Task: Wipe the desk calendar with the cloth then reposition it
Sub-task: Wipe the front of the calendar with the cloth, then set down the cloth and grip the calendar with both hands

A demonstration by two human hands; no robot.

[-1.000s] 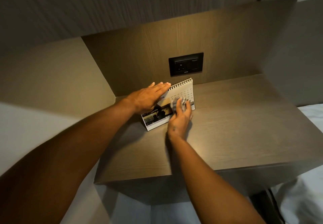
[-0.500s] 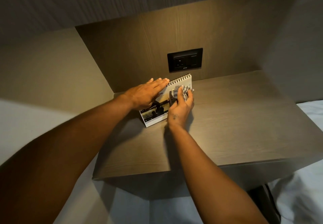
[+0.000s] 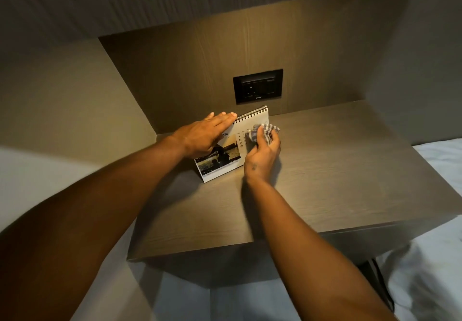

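A spiral-bound desk calendar point(image 3: 220, 164) with a photo on its left half and a date grid on its right stands tilted near the back left of the wooden desk point(image 3: 325, 170). My left hand point(image 3: 205, 135) lies flat, fingers together, on the calendar's upper left part, steadying it. My right hand point(image 3: 263, 151) clutches a bunched grey striped cloth point(image 3: 262, 131) pressed against the calendar's right edge over the date grid. The hands hide much of the page.
A black wall socket point(image 3: 258, 86) sits in the back panel just above the calendar. Wood side panels close the desk at left and right. White bedding point(image 3: 437, 258) lies to the lower right, beyond the desk's front edge.
My right hand with the cloth has slid up and to the right across the date grid, reaching the calendar's right edge. My left hand has stayed flat on the calendar.
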